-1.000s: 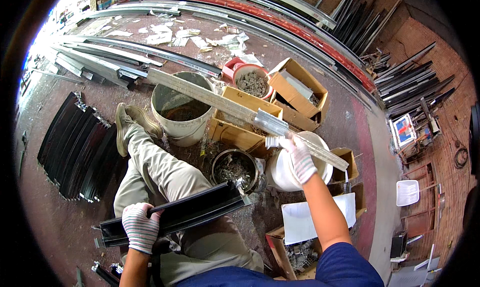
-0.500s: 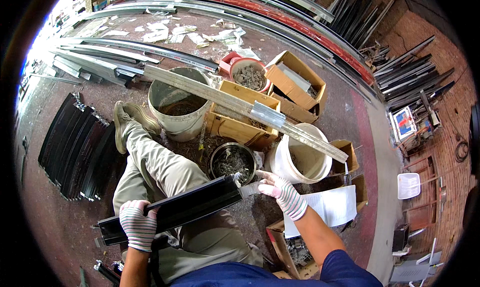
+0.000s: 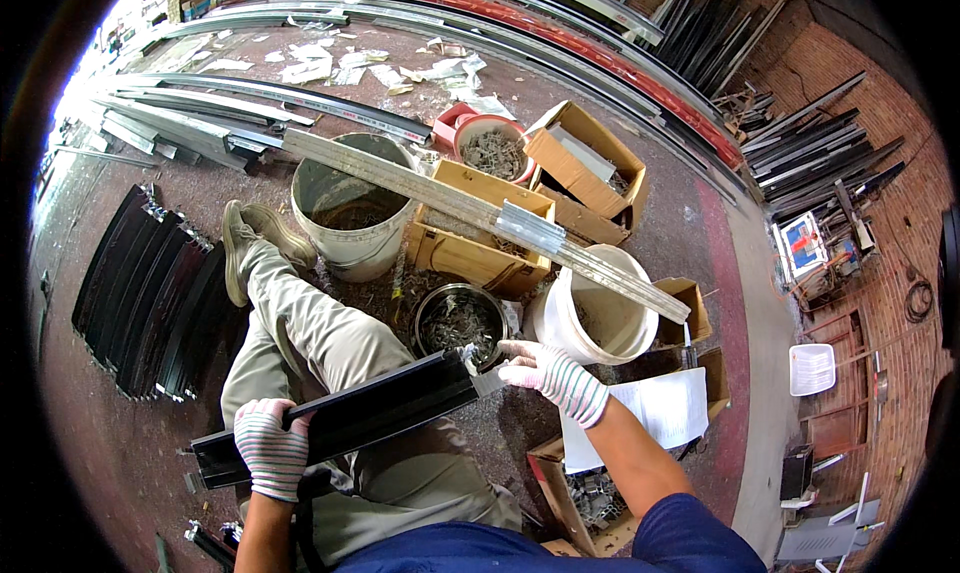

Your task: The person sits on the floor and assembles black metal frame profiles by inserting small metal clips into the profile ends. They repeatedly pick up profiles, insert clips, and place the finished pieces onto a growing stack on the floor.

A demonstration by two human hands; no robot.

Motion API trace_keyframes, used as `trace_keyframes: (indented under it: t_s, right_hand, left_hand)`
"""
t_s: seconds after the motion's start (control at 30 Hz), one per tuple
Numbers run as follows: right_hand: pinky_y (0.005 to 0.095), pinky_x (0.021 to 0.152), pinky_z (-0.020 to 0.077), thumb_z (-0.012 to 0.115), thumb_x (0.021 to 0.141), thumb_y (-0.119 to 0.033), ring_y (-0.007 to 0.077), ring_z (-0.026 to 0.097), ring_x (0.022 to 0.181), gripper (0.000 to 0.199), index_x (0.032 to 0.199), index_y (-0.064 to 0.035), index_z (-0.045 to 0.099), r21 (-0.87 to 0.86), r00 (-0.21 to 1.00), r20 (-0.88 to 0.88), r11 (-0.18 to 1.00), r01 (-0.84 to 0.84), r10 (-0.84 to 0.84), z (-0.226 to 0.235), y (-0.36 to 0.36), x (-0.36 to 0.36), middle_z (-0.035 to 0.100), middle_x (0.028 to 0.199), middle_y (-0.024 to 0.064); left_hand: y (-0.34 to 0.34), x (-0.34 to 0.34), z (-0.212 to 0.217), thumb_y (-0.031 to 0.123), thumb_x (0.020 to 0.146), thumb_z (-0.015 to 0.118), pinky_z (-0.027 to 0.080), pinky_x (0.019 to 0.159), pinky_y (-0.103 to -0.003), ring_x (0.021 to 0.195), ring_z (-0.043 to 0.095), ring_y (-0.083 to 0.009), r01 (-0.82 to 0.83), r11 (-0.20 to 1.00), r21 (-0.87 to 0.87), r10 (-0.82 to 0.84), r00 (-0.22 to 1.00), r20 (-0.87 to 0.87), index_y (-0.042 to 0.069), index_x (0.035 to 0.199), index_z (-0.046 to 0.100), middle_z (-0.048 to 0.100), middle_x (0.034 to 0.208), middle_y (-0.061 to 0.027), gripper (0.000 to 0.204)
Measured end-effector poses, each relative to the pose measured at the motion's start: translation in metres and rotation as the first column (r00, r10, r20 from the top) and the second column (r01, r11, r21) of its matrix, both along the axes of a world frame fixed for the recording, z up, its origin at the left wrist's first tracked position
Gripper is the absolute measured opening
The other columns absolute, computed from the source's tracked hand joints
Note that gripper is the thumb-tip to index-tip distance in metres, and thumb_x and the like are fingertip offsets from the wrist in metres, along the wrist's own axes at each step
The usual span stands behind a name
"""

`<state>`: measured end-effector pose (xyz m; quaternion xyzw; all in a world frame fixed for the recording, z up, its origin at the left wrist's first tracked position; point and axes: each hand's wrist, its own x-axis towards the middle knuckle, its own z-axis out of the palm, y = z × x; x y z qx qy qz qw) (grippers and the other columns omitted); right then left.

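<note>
A black metal profile (image 3: 345, 413) lies slantwise across my lap, its right end higher than its left. My left hand (image 3: 272, 448), in a striped knit glove, is closed around the profile near its left end. At the other end sticks out a small silvery piece (image 3: 487, 382), its exact kind unclear. My right hand (image 3: 555, 381), gloved alike, pinches the outer edge of this piece between thumb and fingers. Just beyond that end stands a round metal bowl (image 3: 502, 318) full of small metal fasteners.
A long metal bar (image 3: 420, 185) rests across a grey bucket (image 3: 345, 248), a wooden box (image 3: 440, 245) and a white bucket (image 3: 555, 313). Several black profiles (image 3: 150, 293) lie at left. Paper sheets (image 3: 655, 413) and a carton of metal parts (image 3: 545, 473) are by my right arm.
My right hand has moved slightly left, and the silvery piece sits closer to the profile's end. My left hand keeps its grip. The whole view has shifted a little.
</note>
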<state>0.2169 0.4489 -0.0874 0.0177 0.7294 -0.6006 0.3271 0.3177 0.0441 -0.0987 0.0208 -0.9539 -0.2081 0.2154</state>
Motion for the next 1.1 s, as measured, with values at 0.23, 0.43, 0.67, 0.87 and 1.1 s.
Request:
trace_keyframes:
  t_s: [0.23, 0.43, 0.67, 0.87, 1.1]
  right_hand:
    - [0.0312, 0.098, 0.0449, 0.072, 0.089, -0.027, 0.0185, 0.058, 0.113, 0.073, 0.146, 0.0036, 0.037, -0.001, 1.000, -0.016, 1.000, 0.017, -0.017, -0.010, 0.000, 0.003, 0.064, 0.118, 0.0150]
    - [0.0282, 0.087, 0.0495, 0.075, 0.088, -0.026, 0.0139, 0.062, 0.097, 0.074, 0.145, 0.0030, 0.038, 0.012, 0.986, -0.124, 0.993, 0.117, -0.114, 0.001, -0.003, 0.009, 0.067, 0.105, 0.0090]
    - [0.0253, 0.074, 0.0502, 0.076, 0.085, -0.022, 0.0095, 0.060, 0.081, 0.076, 0.146, 0.0032, 0.038, 0.137, 0.959, -0.222, 0.969, 0.207, -0.174, 0.004, -0.015, 0.013, 0.068, 0.091, 0.0046]
    - [0.0266, 0.077, 0.0505, 0.076, 0.085, -0.027, 0.0113, 0.061, 0.083, 0.075, 0.144, 0.0022, 0.041, 0.210, 0.979, -0.176, 0.967, 0.142, -0.105, 0.016, -0.020, 0.007, 0.069, 0.092, 0.0072]
    - [0.0290, 0.079, 0.0515, 0.076, 0.085, -0.032, 0.0149, 0.064, 0.084, 0.072, 0.141, 0.0010, 0.047, 0.230, 0.975, -0.212, 0.966, 0.115, -0.066, -0.002, -0.010, 0.004, 0.069, 0.092, 0.0089]
  left_hand:
    - [0.002, -0.002, 0.003, 0.016, 0.066, 0.077, 0.044, 0.077, -0.041, 0.076, 0.058, -0.0325, 0.001, 1.000, 0.004, -0.001, 1.000, 0.017, 0.009, 0.075, 0.061, 0.060, 0.074, -0.0108, 0.019]
    - [0.001, -0.004, -0.001, 0.017, 0.065, 0.077, 0.044, 0.076, -0.041, 0.075, 0.058, -0.0324, 0.007, 1.000, 0.003, -0.007, 0.999, 0.049, 0.009, 0.074, 0.061, 0.060, 0.072, -0.0107, 0.020]
    - [0.001, -0.006, -0.002, 0.023, 0.069, 0.079, 0.044, 0.074, -0.041, 0.075, 0.058, -0.0329, -0.016, 1.000, -0.003, 0.016, 0.996, 0.092, 0.009, 0.074, 0.062, 0.061, 0.073, -0.0107, 0.023]
    - [-0.003, -0.006, -0.005, 0.024, 0.070, 0.079, 0.044, 0.074, -0.042, 0.074, 0.058, -0.0333, -0.010, 1.000, -0.008, 0.011, 0.993, 0.114, 0.008, 0.075, 0.063, 0.061, 0.073, -0.0116, 0.023]
    - [0.000, -0.007, -0.004, 0.024, 0.071, 0.079, 0.044, 0.073, -0.042, 0.073, 0.058, -0.0338, -0.006, 1.000, -0.016, 0.008, 0.994, 0.107, 0.008, 0.075, 0.063, 0.061, 0.072, -0.0125, 0.023]
